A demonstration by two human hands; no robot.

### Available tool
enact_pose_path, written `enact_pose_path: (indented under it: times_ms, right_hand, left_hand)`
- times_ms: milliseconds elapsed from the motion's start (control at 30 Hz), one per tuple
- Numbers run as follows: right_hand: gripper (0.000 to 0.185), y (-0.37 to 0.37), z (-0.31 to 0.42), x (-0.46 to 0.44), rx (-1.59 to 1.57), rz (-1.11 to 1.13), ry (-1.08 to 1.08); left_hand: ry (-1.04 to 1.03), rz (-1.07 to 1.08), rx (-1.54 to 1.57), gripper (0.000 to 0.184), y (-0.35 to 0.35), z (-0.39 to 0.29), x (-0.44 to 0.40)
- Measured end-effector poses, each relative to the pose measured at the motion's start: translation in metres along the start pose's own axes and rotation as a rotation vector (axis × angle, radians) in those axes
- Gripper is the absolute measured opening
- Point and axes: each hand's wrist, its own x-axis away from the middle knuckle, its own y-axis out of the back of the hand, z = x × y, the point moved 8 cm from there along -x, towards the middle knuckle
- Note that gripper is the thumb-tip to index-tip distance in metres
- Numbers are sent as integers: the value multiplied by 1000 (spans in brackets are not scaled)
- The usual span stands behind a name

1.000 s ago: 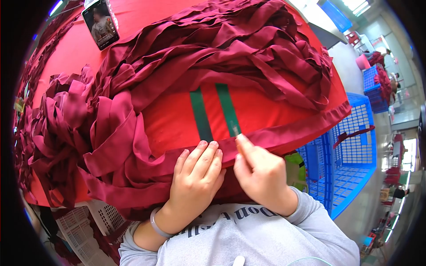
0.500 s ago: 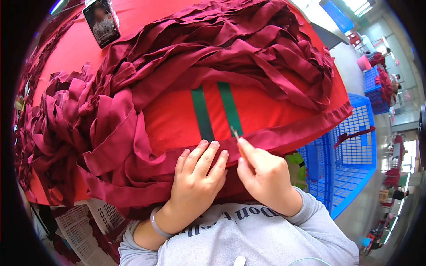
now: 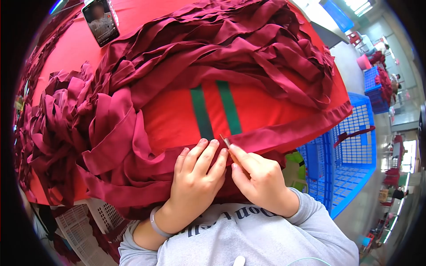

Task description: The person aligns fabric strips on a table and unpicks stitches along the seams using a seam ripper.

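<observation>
A long maroon fabric strip (image 3: 284, 134) runs along the near edge of the red-covered table (image 3: 173, 117). My left hand (image 3: 197, 173) lies on the strip with its fingers spread a little, pressing it flat. In my right hand (image 3: 257, 177) is a thin pointed tool (image 3: 227, 142) with a brownish handle, pinched between thumb and fingers. Its tip is over the strip's upper edge, close to my left fingertips. Two dark green bands (image 3: 202, 113) lie on the red cloth just beyond the strip.
Heaped maroon strips (image 3: 213, 48) cover the table's far side and left. A phone (image 3: 101, 22) stands at the back left. Blue crates (image 3: 353, 155) are at the right, a white basket (image 3: 84, 230) at lower left. People are far off at the right.
My right hand has moved left with the tool, whose tip has left the right green band and come close to my left fingertips. My left hand has barely moved.
</observation>
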Motion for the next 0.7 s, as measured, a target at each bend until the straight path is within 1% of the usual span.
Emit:
enact_pose_path:
  times_ms: [67,100,200,333,467,567,700]
  right_hand:
    - [38,10,-5,1,22,-163,15]
    - [38,16,-12,0,-61,-179,-76]
    - [37,16,-3,3,-16,59,-42]
    - [36,10,4,6,128,193,-6]
    - [36,7,7,-2,108,149,-7]
    - [35,0,-2,0,-28,123,-67]
    - [36,-5,-10,7,-142,6,-46]
  left_hand:
    - [0,2,-3,43,0,0,1]
    - [-2,2,-4,43,0,-1,0]
    - [21,-22,-30,37,3,-2,-3]
    - [3,-29,-47,38,1,-3,-1]
    - [-1,-25,-44,38,2,-3,-2]
    - [-1,-22,-47,39,1,-2,-2]
    - [10,-7,-34,40,0,-1,0]
